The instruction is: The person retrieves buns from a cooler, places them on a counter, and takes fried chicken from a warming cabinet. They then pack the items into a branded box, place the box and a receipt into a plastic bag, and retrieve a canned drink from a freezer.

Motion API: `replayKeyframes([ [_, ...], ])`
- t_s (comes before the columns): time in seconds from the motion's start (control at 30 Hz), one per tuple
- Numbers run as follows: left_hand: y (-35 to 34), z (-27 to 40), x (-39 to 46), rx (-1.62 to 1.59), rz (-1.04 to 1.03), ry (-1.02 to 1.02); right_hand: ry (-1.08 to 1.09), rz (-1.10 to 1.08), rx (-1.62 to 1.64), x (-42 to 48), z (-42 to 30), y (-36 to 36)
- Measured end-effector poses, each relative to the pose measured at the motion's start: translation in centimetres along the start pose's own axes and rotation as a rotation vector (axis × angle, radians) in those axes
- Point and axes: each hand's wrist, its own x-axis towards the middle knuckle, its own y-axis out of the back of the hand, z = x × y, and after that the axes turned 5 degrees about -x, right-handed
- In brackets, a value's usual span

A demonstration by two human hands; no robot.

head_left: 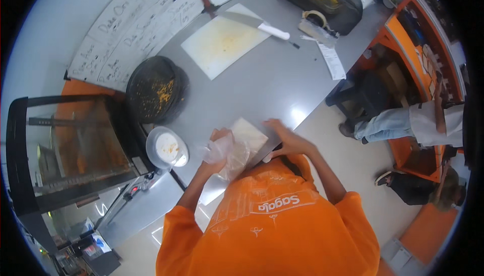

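My left hand (218, 149) grips the bunched top of a clear plastic bag (239, 157) near the table's front edge. A flat, pale, squarish item (249, 134) lies at the bag, on the side towards my right hand; whether it is wholly inside cannot be told. My right hand (289, 140) is beside it with fingers and thumb spread. Small dark and white things show by its thumb, too unclear to name. Farther back, a large knife (273, 31) with a white handle rests across a white cutting board (223, 43).
Left are a plastic tub (152, 151), dark round pans with crumbs (151, 90) and a glass-sided cabinet (75, 143). At the back are a black tray (344, 19), a tape roll (315, 13) and a paper slip (332, 62). Two people are beyond the table, right.
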Motion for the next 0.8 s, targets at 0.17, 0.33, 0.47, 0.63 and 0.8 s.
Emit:
replayKeyframes([
  [0.17,2.1,15.1,7.7,0.509,0.063,-0.352,0.331,0.055,0.176,6.9,2.1,4.4],
  [0.33,2.2,27.3,18.7,0.988,-0.317,-0.612,0.619,-0.184,0.312,15.4,2.2,19.8],
  [0.47,2.0,30.4,28.0,1.067,-0.366,-0.582,0.755,-0.399,0.321,22.0,3.6,19.9],
  [0.63,5.5,22.3,32.5,1.052,0.080,-0.482,0.689,-0.677,0.367,13.1,7.4,15.7],
  [0.8,0.1,15.5,28.0,1.047,0.272,-0.228,0.514,-0.943,0.476,7.2,12.3,18.4],
])
